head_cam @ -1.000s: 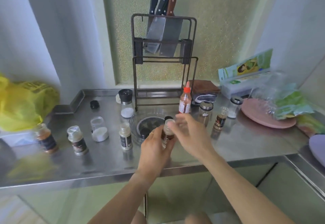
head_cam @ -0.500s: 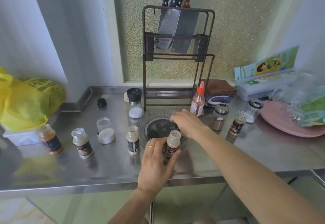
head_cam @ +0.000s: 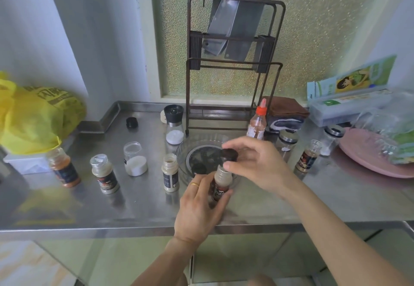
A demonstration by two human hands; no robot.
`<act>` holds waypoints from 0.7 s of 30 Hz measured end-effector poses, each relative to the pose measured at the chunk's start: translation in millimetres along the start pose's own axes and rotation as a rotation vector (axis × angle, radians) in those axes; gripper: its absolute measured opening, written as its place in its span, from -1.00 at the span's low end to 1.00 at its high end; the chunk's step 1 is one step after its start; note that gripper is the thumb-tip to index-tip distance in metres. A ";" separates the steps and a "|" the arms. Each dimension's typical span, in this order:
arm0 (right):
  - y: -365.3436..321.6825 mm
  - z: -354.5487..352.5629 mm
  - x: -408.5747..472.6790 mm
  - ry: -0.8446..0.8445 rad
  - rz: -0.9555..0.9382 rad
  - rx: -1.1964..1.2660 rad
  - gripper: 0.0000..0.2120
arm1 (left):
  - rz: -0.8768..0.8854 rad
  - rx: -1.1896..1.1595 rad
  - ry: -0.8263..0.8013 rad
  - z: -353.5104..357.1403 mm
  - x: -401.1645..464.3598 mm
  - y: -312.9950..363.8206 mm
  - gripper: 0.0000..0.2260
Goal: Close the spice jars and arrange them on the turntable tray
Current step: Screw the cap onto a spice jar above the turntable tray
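My left hand (head_cam: 201,207) grips a small open spice jar (head_cam: 220,183) with a dark label, held just in front of the clear round turntable tray (head_cam: 182,151). My right hand (head_cam: 257,162) pinches a black lid (head_cam: 229,155) just above the jar's mouth. Another black lid (head_cam: 199,168) lies inside the tray. To the left stand an open pale jar (head_cam: 170,175), a wide jar of white powder (head_cam: 135,159), a foil-sealed jar (head_cam: 104,173) and an orange-powder jar (head_cam: 64,167). On the right are an open dark-label jar (head_cam: 308,156) and two glass jars (head_cam: 287,143).
A knife rack (head_cam: 233,61) with cleavers stands behind the tray, beside a black-topped grinder (head_cam: 174,124) and a red-capped bottle (head_cam: 257,121). A loose black cap (head_cam: 131,122) lies back left. A yellow bag (head_cam: 33,117) sits far left, a pink plate (head_cam: 367,158) far right.
My right hand reached into the tray, took a black lid out and brought it over the jar. My left hand lowered the jar towards the counter's front.
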State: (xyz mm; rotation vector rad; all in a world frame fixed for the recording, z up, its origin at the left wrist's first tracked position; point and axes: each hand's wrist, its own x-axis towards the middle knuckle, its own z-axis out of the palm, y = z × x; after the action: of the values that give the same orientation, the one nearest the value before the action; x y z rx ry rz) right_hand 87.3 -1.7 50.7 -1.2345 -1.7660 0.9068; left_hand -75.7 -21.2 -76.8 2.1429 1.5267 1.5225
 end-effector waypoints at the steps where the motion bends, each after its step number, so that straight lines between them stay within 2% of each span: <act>1: 2.6 0.3 -2.7 -0.014 -0.022 -0.063 -0.66 | -0.002 -0.002 -0.004 -0.4 0.0 0.2 -0.62; 6: 4.0 -3.9 -6.4 -0.044 -0.094 -0.249 -0.59 | -0.006 -0.018 -0.040 -3.5 -0.6 1.8 -0.64; 9: -0.1 -5.4 -5.3 -0.157 -0.169 -0.449 -0.53 | 0.041 -0.018 -0.067 -3.8 -1.7 1.8 -0.65; 13: -10.6 -9.0 0.7 -0.281 -0.197 -0.684 -0.55 | 0.081 -0.002 -0.093 -3.6 -2.6 0.7 -0.63; 18: -26.8 -1.4 2.8 -0.295 -0.221 -1.007 -0.69 | 0.109 -0.003 -0.107 -3.5 -3.6 -1.1 -0.60; 21: -30.9 -3.8 6.0 -0.343 -0.190 -1.031 -0.60 | 0.129 -0.004 -0.115 -3.7 -4.3 -1.4 -0.61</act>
State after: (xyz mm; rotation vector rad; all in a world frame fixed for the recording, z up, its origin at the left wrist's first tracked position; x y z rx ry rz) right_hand 77.1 -4.0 80.7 -1.5090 -2.7231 0.0221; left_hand -79.4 -25.3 -78.6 2.3239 1.3721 1.4083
